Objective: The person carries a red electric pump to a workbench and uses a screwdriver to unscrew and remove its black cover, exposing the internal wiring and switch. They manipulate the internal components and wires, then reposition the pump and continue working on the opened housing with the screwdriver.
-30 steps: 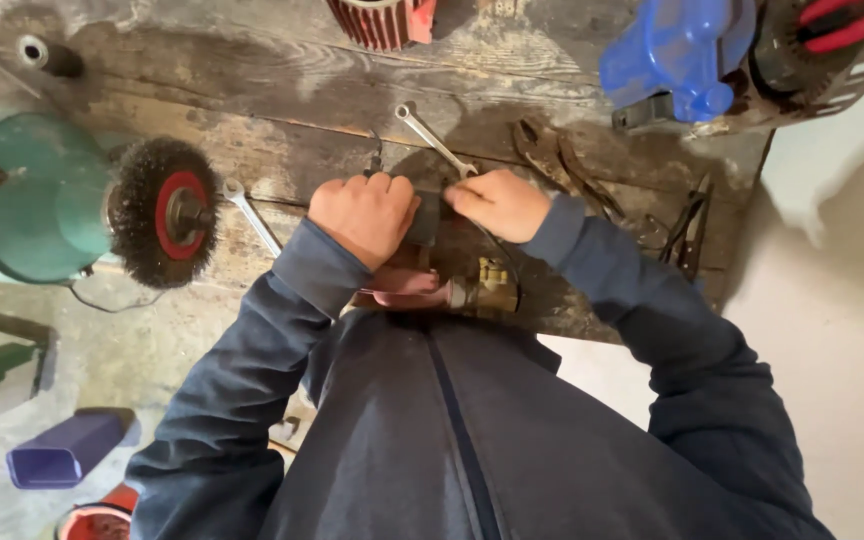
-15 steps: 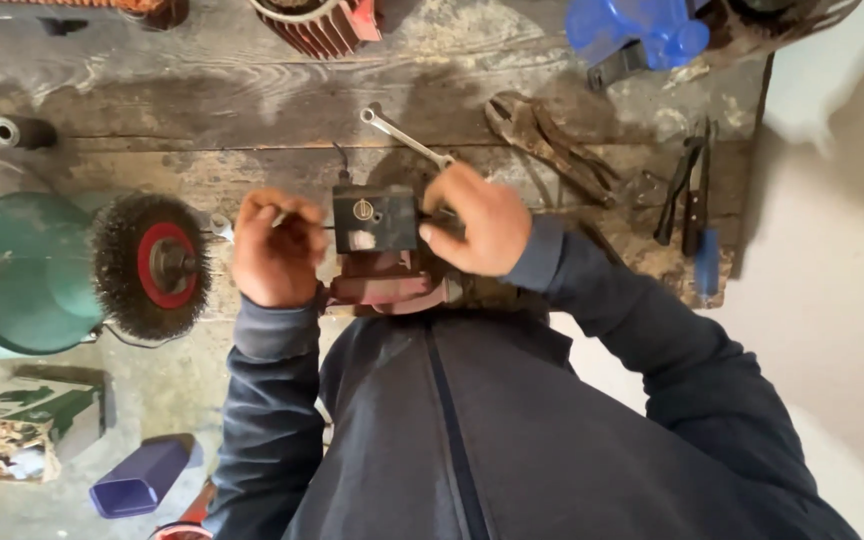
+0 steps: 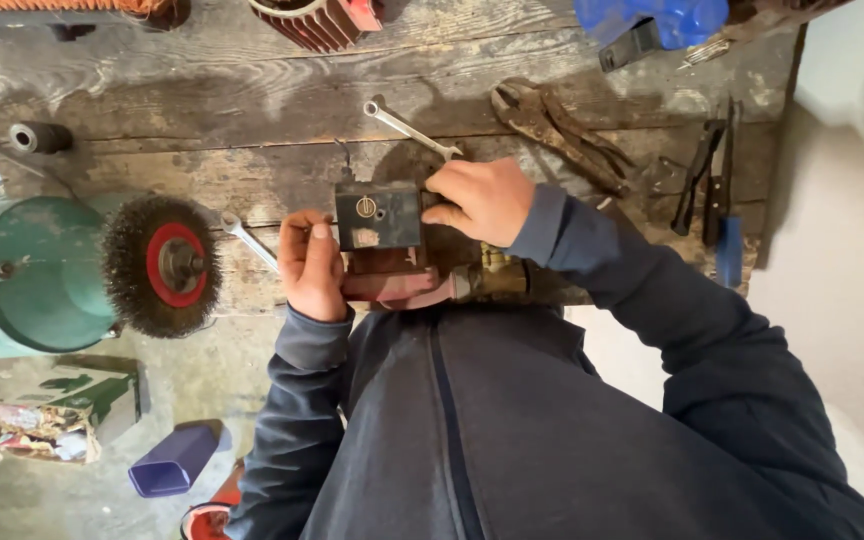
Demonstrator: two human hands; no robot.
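Note:
A dark metal lock case [image 3: 380,215] with a round brass keyhole sits at the near edge of the wooden bench [image 3: 252,110], above a reddish vise [image 3: 397,287]. My right hand [image 3: 482,200] grips the case at its right end. My left hand [image 3: 312,265] is curled just left of the case, thumb pressed on the fingers. Anything inside that fist is hidden. A small spanner [image 3: 249,242] lies right beside my left hand.
A green bench grinder [image 3: 22,275] with a wire brush wheel [image 3: 162,265] stands at the left. A spanner [image 3: 410,130], rusty pliers [image 3: 557,130], dark hand tools [image 3: 712,180], a blue object [image 3: 652,20] and a red finned part [image 3: 317,20] lie on the bench. A purple box [image 3: 177,458] is on the floor.
A second ago both hands covered the case. My left hand has since drawn back to its left side, my right hand has shifted to its right end, and its keyhole face now shows.

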